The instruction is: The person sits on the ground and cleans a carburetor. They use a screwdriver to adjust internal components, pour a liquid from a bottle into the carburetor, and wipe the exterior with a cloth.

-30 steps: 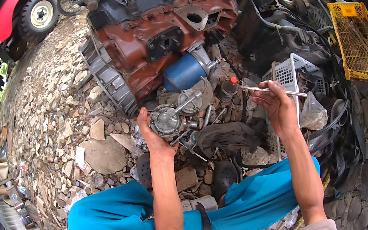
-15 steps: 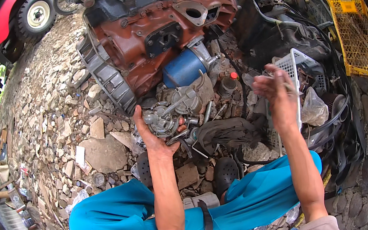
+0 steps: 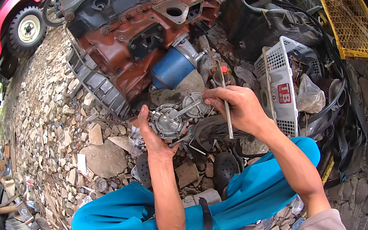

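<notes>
My left hand is closed around a silvery cast-metal engine part, its thumb up along the left side and most fingers hidden beneath. This part has a round body with bolts about its rim, and an arm joins it to a second, smaller round body. At that smaller end is my right hand, fingers closed around a thin straight metal rod that stands roughly upright in the picture. Its fingertips are at the part's right edge; whether they touch it I cannot tell. Below the part lies a dark cloth.
Ahead stands a red-brown engine block with a blue filter. A white plastic basket stands at the right, with a yellow crate farther right. Stones cover the ground around a flat slab. Dark sandals are near my legs.
My right hand has come left from beside the white basket to the metal part, and the rod now shows clearly in it. The part's round bolted face is now turned more upward.
</notes>
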Available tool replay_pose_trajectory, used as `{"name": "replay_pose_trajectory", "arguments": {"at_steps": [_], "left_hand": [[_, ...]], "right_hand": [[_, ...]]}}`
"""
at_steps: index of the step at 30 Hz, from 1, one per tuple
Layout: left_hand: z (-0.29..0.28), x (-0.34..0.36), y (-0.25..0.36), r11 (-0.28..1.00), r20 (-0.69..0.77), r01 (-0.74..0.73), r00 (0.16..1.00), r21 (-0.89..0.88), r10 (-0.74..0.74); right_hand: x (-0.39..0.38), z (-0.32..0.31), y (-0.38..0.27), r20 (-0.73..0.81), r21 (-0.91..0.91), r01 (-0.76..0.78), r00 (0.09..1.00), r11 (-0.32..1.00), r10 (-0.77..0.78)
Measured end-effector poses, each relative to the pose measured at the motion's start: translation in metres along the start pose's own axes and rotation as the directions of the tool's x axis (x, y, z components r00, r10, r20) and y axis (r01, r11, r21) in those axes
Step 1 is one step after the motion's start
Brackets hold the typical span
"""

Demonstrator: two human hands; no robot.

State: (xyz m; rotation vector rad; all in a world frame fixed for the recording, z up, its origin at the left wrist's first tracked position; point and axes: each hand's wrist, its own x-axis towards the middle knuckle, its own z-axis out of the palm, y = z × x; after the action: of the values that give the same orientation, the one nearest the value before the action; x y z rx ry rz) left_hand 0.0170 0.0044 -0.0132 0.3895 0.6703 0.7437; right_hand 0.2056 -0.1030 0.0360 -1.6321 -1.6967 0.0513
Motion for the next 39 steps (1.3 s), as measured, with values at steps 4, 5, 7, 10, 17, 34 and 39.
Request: {"name": "replay_pose_trajectory", "arguments": {"at_steps": [4, 5, 7, 10, 17, 34, 39], "left_hand": [[-0.001, 0.003, -0.007, 1.000, 0.004, 0.001, 1.000, -0.020, -0.001], [0.000, 0.003, -0.007, 1.000, 0.003, 0.001, 1.000, -0.023, -0.001], [0.001, 0.000, -0.004, 1.000, -0.021, -0.004, 1.000, 0.005, 0.004], [0.001, -0.001, 0.000, 1.000, -0.075, -0.020, 0.997, 0.016, 0.021], [-0.001, -0.001, 0.002, 0.999, -0.060, -0.031, 0.998, 0.023, 0.032], [-0.011, 0.003, 0.000, 0.999, -0.056, -0.007, 0.998, -0.032, 0.005], [-0.024, 0.003, 0.012, 0.999, -0.061, -0.024, 0.998, -0.043, 0.022]], "right_hand": [[0.001, -0.011, -0.003, -0.042, -0.043, -0.135, 0.990, 0.990, 0.133], [0.001, -0.016, -0.002, -0.056, -0.031, -0.179, 0.983, 0.983, 0.177], [0.000, -0.029, 0.003, -0.082, -0.006, -0.264, 0.961, 0.964, 0.263], [-0.001, -0.048, 0.013, -0.179, 0.052, -0.351, 0.918, 0.935, 0.355], [-0.009, -0.033, 0.014, -0.072, -0.047, -0.077, 0.995, 0.996, 0.073], [-0.004, -0.064, 0.008, -0.246, 0.269, -0.293, 0.900, 0.918, 0.359], [-0.005, -0.106, 0.028, -0.452, 0.283, -0.308, 0.793, 0.908, 0.410]]}}
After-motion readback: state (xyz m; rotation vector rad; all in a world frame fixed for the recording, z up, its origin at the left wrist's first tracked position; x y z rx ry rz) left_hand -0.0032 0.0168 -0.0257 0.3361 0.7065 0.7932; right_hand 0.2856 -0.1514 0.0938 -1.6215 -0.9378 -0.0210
